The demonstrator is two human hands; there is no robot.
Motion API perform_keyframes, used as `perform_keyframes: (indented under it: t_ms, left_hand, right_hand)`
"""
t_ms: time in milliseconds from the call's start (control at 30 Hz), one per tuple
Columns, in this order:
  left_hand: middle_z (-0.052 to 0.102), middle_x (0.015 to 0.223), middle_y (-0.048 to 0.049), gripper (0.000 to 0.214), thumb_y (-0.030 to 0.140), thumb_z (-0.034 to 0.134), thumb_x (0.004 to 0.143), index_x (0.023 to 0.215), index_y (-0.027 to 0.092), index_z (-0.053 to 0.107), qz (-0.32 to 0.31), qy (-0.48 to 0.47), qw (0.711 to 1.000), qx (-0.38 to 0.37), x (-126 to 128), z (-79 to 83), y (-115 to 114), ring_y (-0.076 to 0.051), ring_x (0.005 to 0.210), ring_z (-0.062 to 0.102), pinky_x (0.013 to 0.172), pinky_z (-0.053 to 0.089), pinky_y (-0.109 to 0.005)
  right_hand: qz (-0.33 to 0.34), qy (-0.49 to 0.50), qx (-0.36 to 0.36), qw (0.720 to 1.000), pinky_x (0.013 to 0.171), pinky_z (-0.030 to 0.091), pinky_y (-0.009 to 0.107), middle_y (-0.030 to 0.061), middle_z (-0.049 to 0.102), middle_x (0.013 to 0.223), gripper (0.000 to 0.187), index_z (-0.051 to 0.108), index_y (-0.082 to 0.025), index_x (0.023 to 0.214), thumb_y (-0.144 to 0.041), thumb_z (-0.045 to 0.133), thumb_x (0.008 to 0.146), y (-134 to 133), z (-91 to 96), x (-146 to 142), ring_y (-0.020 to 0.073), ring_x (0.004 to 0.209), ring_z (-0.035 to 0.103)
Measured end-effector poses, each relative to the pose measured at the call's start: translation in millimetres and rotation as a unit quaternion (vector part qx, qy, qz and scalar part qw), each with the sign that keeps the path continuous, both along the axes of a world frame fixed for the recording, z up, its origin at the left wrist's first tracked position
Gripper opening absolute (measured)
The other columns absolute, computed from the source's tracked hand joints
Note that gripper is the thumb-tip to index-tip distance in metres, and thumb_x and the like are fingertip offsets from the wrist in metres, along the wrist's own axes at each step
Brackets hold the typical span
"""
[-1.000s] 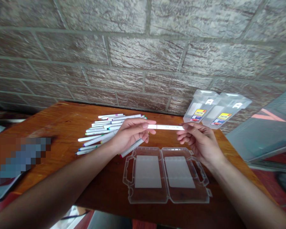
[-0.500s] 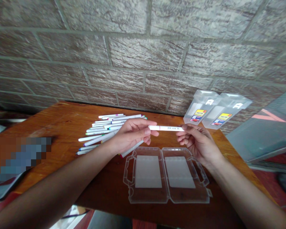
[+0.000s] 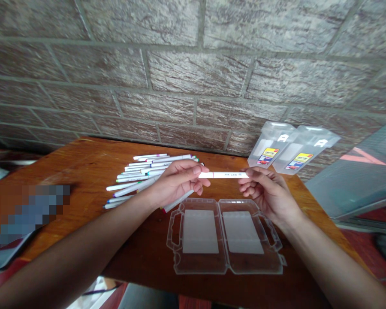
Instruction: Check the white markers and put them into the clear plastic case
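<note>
A white marker (image 3: pixel 224 175) with a thin pinkish ring and small print is held level between both hands. My left hand (image 3: pixel 180 180) is closed, pinching its left end between thumb and fingers. At the opposite end, the fingers of my right hand (image 3: pixel 266 189) pinch the tip. Below the hands, a clear plastic case (image 3: pixel 223 268) lies unfolded on the wooden table (image 3: pixel 83 171), with a pale sheet in each half. Several white markers (image 3: pixel 138 171) with coloured bands lie in a loose pile left of and behind my left hand, which partly hides them.
Two translucent containers (image 3: pixel 294 148) with yellow labels stand against the brick wall (image 3: pixel 167 68) at the back right. A dark flat object (image 3: pixel 9 253), partly pixelated, sits at the table's left edge. A glass-like panel (image 3: pixel 357 184) is beyond the right edge.
My left fingers have shifted slightly left along the marker, and the marker has turned a little, so its print shows differently. My right hand has stayed nearly still.
</note>
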State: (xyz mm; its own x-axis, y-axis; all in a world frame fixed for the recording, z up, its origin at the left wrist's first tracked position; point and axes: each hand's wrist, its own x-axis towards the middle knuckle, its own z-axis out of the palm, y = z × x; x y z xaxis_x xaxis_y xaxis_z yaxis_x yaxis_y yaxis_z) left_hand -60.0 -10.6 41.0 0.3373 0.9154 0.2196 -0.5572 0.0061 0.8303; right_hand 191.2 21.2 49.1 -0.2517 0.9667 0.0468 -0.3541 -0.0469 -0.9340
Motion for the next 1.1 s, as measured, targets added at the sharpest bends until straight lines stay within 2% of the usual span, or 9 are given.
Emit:
perform_keyframes:
  t_ms: [200, 433, 733, 867, 1100]
  left_hand:
    - [0.077, 0.078, -0.0099, 0.020, 0.030, 0.084, 0.083, 0.090, 0.012, 0.078, -0.003, -0.001, 1.000, -0.019, -1.0, 0.0, 0.5, -0.013, 0.062, 0.068, 0.060, 0.057, -0.025]
    - [0.079, 0.083, -0.0084, 0.022, 0.026, 0.084, 0.083, 0.104, 0.019, 0.081, -0.026, -0.002, 1.000, 0.017, -1.7, -2.7, 0.7, -0.010, 0.061, 0.066, 0.064, 0.056, -0.024]
    - [0.081, 0.084, -0.0076, 0.025, 0.025, 0.088, 0.079, 0.103, 0.024, 0.082, -0.021, 0.005, 0.999, 0.048, -0.6, -4.3, 2.4, -0.009, 0.059, 0.066, 0.060, 0.055, -0.022]
    - [0.081, 0.083, -0.0083, 0.023, 0.027, 0.089, 0.077, 0.099, 0.022, 0.082, -0.020, 0.001, 0.999, 0.030, -0.5, -2.8, 1.3, -0.010, 0.059, 0.066, 0.061, 0.056, -0.023]
    - [0.076, 0.073, -0.0064, 0.018, 0.027, 0.089, 0.077, 0.089, 0.016, 0.081, 0.018, 0.004, 1.000, -0.019, 1.9, 2.3, -0.2, -0.012, 0.059, 0.067, 0.058, 0.055, -0.023]
  right_hand:
    - [-0.004, 0.001, 0.002, 1.000, 0.048, 0.061, 0.018, 0.0071, 0.080, 0.069, 0.025, 0.081, -0.013, 0.081, -0.029, 0.094, 0.066, 0.0, 0.0, 0.4, 0.0141, 0.051, 0.072]
    - [-0.005, 0.010, -0.009, 1.000, 0.046, 0.061, 0.017, 0.0066, 0.080, 0.068, 0.027, 0.080, -0.014, 0.077, -0.030, 0.097, 0.063, 1.2, 0.6, -0.5, 0.0133, 0.050, 0.072]
    - [0.000, 0.010, -0.019, 1.000, 0.046, 0.061, 0.017, 0.0066, 0.080, 0.068, 0.028, 0.080, -0.014, 0.079, -0.030, 0.096, 0.063, 0.7, 0.1, -0.2, 0.0133, 0.050, 0.072]
    - [-0.001, 0.004, -0.009, 1.000, 0.047, 0.061, 0.017, 0.0062, 0.080, 0.068, 0.026, 0.080, -0.014, 0.079, -0.030, 0.095, 0.064, 0.2, 0.5, -0.2, 0.0136, 0.051, 0.072]
    - [-0.011, -0.005, 0.018, 1.000, 0.047, 0.060, 0.018, 0.0056, 0.079, 0.068, 0.025, 0.080, -0.015, 0.080, -0.032, 0.094, 0.068, -2.1, 2.7, -0.1, 0.0135, 0.051, 0.072]
